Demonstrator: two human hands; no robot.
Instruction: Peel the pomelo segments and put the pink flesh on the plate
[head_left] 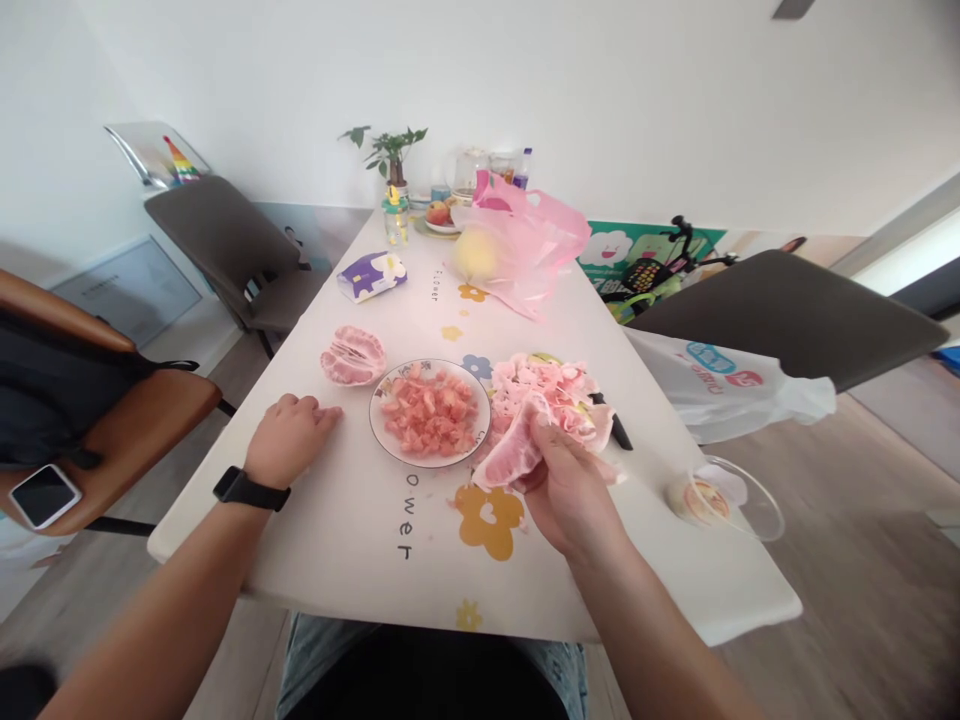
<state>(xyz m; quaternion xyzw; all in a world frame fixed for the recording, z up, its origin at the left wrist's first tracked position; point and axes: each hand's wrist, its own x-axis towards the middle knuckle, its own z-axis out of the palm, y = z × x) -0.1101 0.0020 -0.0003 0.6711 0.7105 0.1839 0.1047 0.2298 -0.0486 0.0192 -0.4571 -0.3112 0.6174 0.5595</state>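
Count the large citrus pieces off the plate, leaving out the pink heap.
2: one chunk lies on the table, left of the plate; one wedge is held in the right hand. The heap may hide others.

Home dining area: flower-print table, chairs, potted plant.

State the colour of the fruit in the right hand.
The fruit is pink with paler edges, shown in the head view.

Tabletop: 2 printed words. Item 1: "Flower", towards the far edge. Item 2: "ower", towards the near edge, its start covered by the plate. White bag, right edge: lettering, illegible.
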